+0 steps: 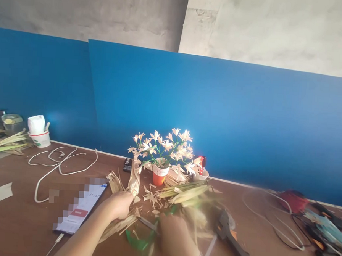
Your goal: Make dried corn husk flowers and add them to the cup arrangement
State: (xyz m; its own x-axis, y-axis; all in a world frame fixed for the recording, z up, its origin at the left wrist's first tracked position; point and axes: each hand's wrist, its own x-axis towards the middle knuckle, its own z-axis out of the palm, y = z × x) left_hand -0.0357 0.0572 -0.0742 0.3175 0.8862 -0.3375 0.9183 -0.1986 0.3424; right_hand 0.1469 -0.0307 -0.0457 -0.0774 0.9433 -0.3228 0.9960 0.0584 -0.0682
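My left hand (pixel 121 205) is closed round the lower end of a dried corn husk (pixel 134 175) that stands up from it. My right hand (pixel 173 228) is smeared by motion, low over the table, and its fingers cannot be made out. A thin metallic strip (pixel 147 223), perhaps a blade, lies just left of it. Blurred green material (pixel 139 239) is below that strip. Behind the hands, an orange and white paper cup (pixel 159 176) holds pale flowers (pixel 167 145) on green stems. Greenish husks (pixel 190 194) and husk scraps (pixel 151 195) lie between the cup and my hands.
A phone (pixel 80 209) with a lit screen lies left of my left arm. A black glue gun (pixel 232 238) lies to the right. White cable (pixel 60 164) loops at the left. Tools and cords (pixel 328 235) crowd the right edge. A blue partition (pixel 217 119) backs the table.
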